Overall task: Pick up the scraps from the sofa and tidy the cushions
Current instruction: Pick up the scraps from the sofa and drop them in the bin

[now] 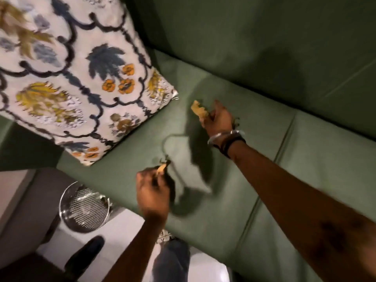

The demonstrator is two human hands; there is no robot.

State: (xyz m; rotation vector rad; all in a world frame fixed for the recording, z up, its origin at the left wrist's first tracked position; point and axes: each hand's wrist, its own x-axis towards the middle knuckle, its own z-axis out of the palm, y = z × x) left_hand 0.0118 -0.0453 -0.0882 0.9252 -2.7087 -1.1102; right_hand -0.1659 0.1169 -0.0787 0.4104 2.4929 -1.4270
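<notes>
Head view, motion-blurred. Green fabric sofa point(234, 180) fills most of frame, seat split by seams, backrest at top. Large white cushion with blue, yellow and orange floral print point(77, 78) sits at the sofa's left end, tilted, one corner resting on the seat. Right hand point(218, 117) reaches out over the seat, fingers curled shut around a tan, dry leaf-like scrap point(198, 109) that sticks out to the left of the fist; a silver bangle and dark bands point(225, 140) on that wrist. Left hand point(151, 191) is nearer the seat's front edge, fingers pinched together on a smaller tan scrap point(161, 168) poking out at the fingertips; exact shape of it lost in blur. Both scraps are held off the seat, hand shadows falling on the fabric between the hands. Round metal mesh bin point(84, 208) stands on the pale floor point(126, 220) just in front of the sofa's left part, below-left of the left hand. Blue jeans leg point(171, 259) and a dark shoe point(85, 255) at the bottom edge.
</notes>
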